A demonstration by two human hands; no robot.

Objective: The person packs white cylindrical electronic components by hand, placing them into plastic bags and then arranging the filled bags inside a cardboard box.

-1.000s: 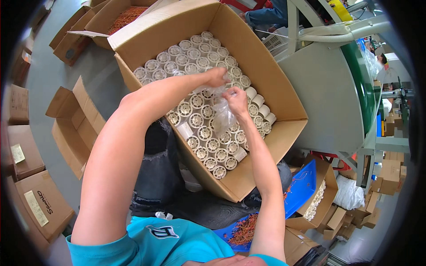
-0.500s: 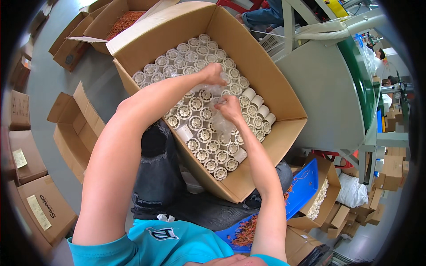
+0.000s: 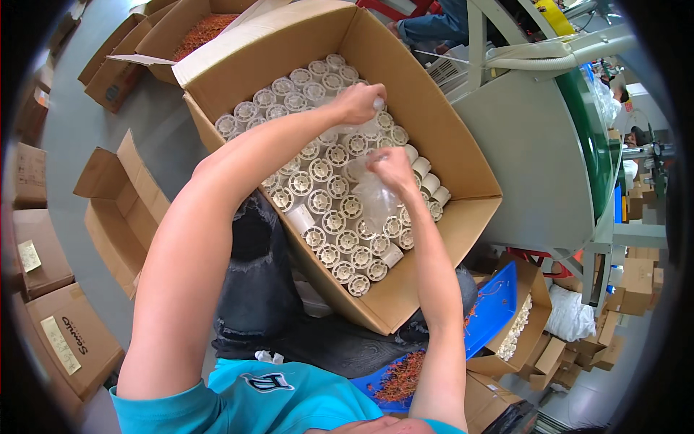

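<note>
A large open cardboard box (image 3: 463,217) stands before me, with rows of white round slotted plastic spools (image 3: 320,171) inside, most on end and a few lying on their sides. Over the spools, my left hand (image 3: 359,103) is closed on a clear plastic bag, a bit of which shows at its fingertips. Nearer to me, my right hand (image 3: 392,171) pinches clear plastic too, and the crumpled plastic bag (image 3: 376,202) hangs below it across the spools. Whether both hands hold one bag or two I cannot tell.
An open carton (image 3: 119,202) sits on the floor at left, and a box of orange-red pieces (image 3: 206,36) behind it. At right a grey machine table (image 3: 535,159) stands close to the box. Blue trays (image 3: 495,304) with orange pieces lie by my right arm. Another person's leg (image 3: 430,29) shows at the back.
My left hand has moved up and slightly right, away from the right hand. The right hand has shifted a little right, and the plastic below it has spread out more.
</note>
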